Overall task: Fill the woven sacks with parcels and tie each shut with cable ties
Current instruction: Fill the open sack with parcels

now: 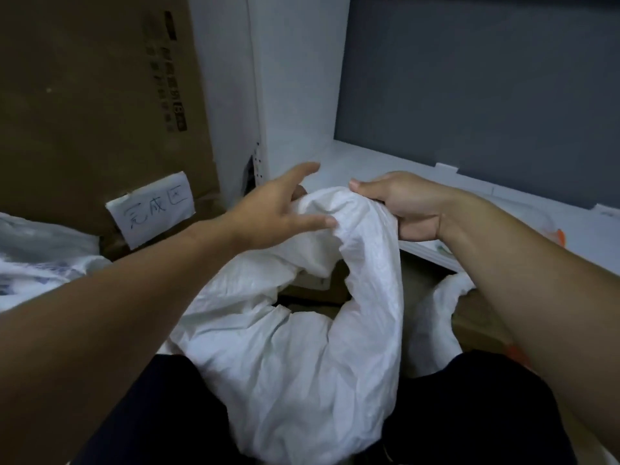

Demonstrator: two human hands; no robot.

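A white woven sack [302,347] stands between my knees, its top gathered into a bunch at mid-frame. My right hand [402,209] grips the gathered top from the right, thumb over the fabric. My left hand [278,209] lies against the left side of the same bunch with its fingers stretched out, thumb pointing up. Through a gap in the sack's mouth a brown cardboard parcel [318,290] shows inside. No cable tie is visible.
A large cardboard box [94,112] with a handwritten paper label [154,206] stands at the left. A filled sack [37,260] lies at the far left. A white shelf [503,209] runs along the right, with a white pillar [278,78] behind. Another white sack [436,313] sits lower right.
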